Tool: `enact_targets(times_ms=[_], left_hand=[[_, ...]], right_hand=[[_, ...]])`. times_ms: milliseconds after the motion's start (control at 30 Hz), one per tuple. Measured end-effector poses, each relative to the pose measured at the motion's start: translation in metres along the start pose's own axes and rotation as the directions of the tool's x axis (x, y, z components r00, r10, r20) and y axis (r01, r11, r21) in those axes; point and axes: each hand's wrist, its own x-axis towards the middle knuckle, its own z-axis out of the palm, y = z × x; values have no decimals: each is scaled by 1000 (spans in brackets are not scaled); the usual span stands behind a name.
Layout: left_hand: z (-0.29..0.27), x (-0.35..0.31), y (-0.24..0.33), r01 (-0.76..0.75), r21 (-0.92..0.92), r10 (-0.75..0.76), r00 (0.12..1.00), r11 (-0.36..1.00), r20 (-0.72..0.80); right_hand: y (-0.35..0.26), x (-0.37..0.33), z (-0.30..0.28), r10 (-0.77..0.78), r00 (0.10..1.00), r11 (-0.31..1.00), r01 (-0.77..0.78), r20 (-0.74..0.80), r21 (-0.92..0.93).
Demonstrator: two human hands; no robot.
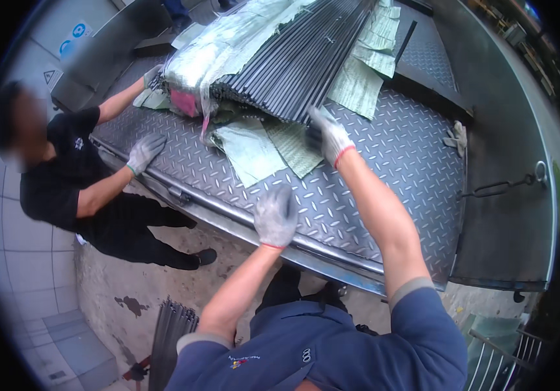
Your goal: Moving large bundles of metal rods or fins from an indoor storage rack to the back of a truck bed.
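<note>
One dark rod bundle (299,55) lying on checker-plate bed (417,143), wrapping (247,153) already opened, rods apparently still stacked; right hand (329,135) hovering by rod ends (264,109) (fingers blurred, cannot tell); left hand (276,216) holding fingers curled together.

Looking down and forward from head height, wide fisheye, close above blue shirt (358,348), facing dark rods (299,55) beyond
</note>
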Motion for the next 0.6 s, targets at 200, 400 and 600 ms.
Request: enact_targets(times_ms=[200, 400, 600], left_hand=[[-3, 4, -5, -39, -36, 40, 999, 999, 27], [-3, 2, -17, -36, -93, 40, 998, 995, 42], [-12, 6, -4, -89, -68, 94, 993, 994, 74]], right_hand=[[-17, 44, 45, 8, 998, 996, -2, -68, 89], [-8, 40, 5, 28, 993, 999, -31, -111, -21], [-9, 33, -47, -11, 996, 906, -26, 85, 422]])
